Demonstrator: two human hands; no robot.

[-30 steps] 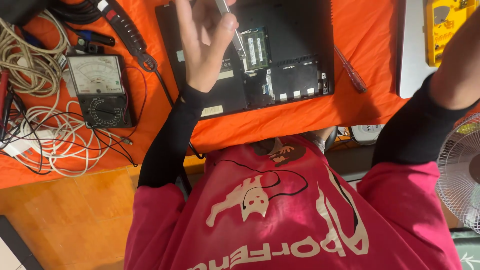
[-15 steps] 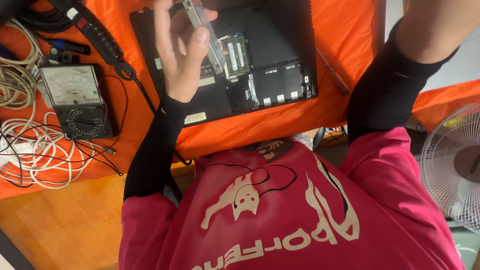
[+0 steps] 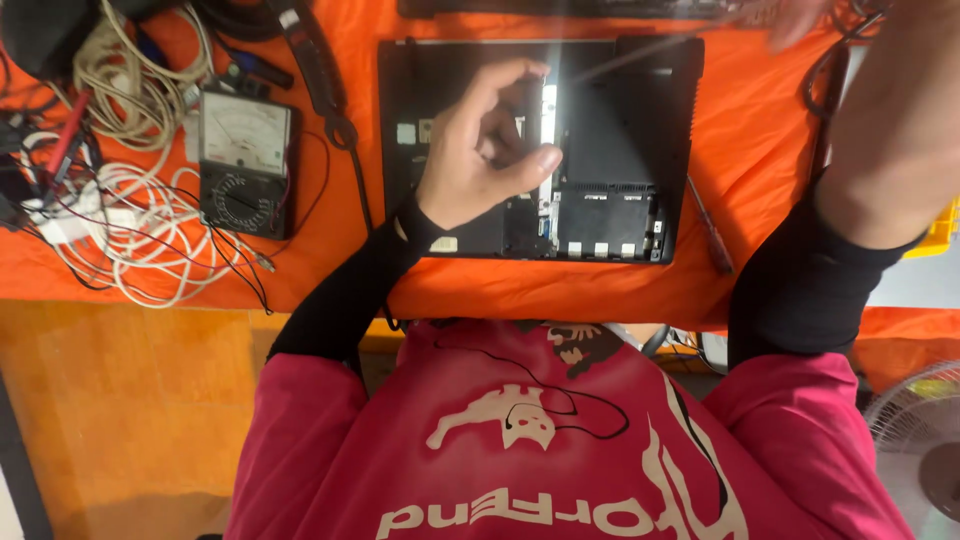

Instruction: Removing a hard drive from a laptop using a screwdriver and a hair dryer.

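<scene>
A black laptop lies upside down on the orange cloth with its bottom cover off and its insides showing. My left hand hovers over the laptop's left half, thumb and fingers pinched on a narrow silvery metal strip that stands upright along the open bay. My right hand is blurred at the top edge, beyond the laptop's far right corner. It grips a thin screwdriver whose blurred shaft slants down toward the strip. My right forearm covers the cloth on the right.
An analog multimeter sits left of the laptop, among white cables and a black strap. A second screwdriver lies on the cloth by the laptop's right edge. A fan stands on the floor, lower right.
My left hand has come down from above the laptop's far edge to its middle, still pinching the metal strip. My right arm has swung up, bringing the thin tool over the laptop.
</scene>
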